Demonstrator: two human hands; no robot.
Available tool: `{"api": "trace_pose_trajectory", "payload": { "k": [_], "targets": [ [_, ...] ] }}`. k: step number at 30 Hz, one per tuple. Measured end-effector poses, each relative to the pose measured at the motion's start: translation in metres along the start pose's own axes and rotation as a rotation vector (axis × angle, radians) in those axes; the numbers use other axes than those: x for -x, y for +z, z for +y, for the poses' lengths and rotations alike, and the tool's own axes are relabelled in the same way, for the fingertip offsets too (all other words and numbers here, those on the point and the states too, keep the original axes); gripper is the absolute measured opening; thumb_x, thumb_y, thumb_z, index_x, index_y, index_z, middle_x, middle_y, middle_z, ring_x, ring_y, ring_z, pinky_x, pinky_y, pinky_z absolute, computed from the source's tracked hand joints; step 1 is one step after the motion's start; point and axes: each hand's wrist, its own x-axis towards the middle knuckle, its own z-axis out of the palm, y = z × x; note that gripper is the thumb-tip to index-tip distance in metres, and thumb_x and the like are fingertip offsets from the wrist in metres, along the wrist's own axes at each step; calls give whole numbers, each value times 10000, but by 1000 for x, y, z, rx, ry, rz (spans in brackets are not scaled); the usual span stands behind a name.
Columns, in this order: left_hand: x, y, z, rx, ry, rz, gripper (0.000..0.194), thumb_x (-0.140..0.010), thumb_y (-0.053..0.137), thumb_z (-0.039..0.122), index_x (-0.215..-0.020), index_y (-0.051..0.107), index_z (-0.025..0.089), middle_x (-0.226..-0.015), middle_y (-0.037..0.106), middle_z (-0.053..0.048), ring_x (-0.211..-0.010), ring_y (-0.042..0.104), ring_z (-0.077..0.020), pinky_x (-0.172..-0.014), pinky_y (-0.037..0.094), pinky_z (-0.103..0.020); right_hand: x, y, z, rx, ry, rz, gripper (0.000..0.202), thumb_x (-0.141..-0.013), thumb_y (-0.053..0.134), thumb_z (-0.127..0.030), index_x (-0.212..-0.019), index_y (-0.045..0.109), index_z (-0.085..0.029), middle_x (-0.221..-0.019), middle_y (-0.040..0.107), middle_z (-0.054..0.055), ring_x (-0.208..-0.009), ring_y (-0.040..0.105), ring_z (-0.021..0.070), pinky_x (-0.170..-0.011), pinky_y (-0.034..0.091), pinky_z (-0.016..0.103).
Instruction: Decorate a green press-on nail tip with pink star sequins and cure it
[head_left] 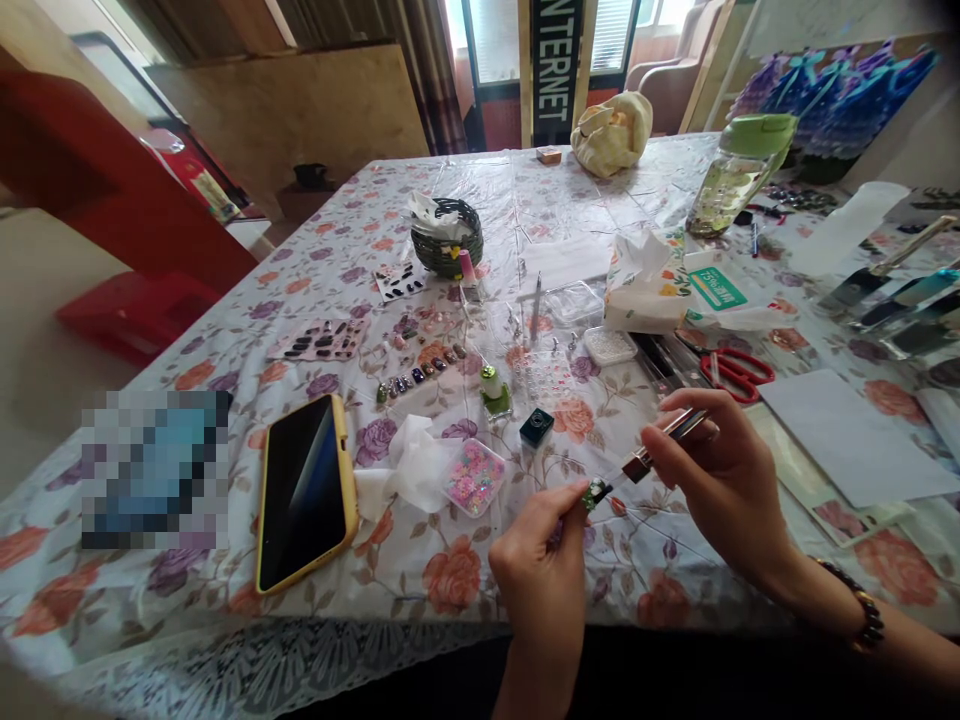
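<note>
Between its thumb and fingers, my left hand (544, 560) pinches a small green nail piece (593, 494) with a pale decoration. My right hand (724, 490) grips a nail polish brush (652, 450) by its shiny cap, and the bristles point down-left at the green nail piece, touching or very near it. A dark green square bottle (537, 427) stands just beyond my hands. Behind it is a light green polish bottle (493, 388). To the left lies a clear box of colourful flower bits (472, 477), beside a crumpled white tissue (420, 465).
A yellow-cased phone (306, 495) lies at the left. Finished-looking nail pieces (420, 374) form a row mid-table. Red-handled scissors (735, 374), a tissue pack (645, 280) and white sheets (847, 430) lie right. Farther back are a dark basket (447, 240) and a green-lidded jug (739, 175).
</note>
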Motion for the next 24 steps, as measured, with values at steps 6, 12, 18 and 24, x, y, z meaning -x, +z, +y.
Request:
{"api": "trace_pose_trajectory", "payload": {
  "k": [6,12,18,24],
  "targets": [
    [1,-1,-2,23,-30,11,164,-751,633,133,-859,698,238,-762,709,29,-637,640,-101,-614,499,-180,-3,-4,2,5,-12,86,208,-756,660,-216,-911,523,-222,-632,538,-48,-503,492,68,-443,404,179],
    [0,-1,1,15,-57,12,111,-750,641,159,-826,699,215,-713,700,25,-584,618,-92,-584,485,-175,1,-2,1,-49,-83,96,207,-755,659,-185,-910,526,-219,-660,558,-37,-515,502,71,-453,419,182],
    [0,-1,4,53,-118,-10,69,-753,644,202,-792,700,202,-673,685,28,-545,597,-86,-561,477,-173,3,1,5,-11,-101,111,213,-741,671,-176,-890,524,-216,-683,571,-31,-544,536,82,-468,448,187],
    [0,-1,5,75,-133,-2,57,-742,658,231,-762,701,199,-633,669,33,-520,579,-81,-525,457,-166,0,-2,7,-32,-129,190,215,-737,674,-184,-887,524,-212,-681,571,-27,-533,529,86,-445,444,189]
  ]
}}
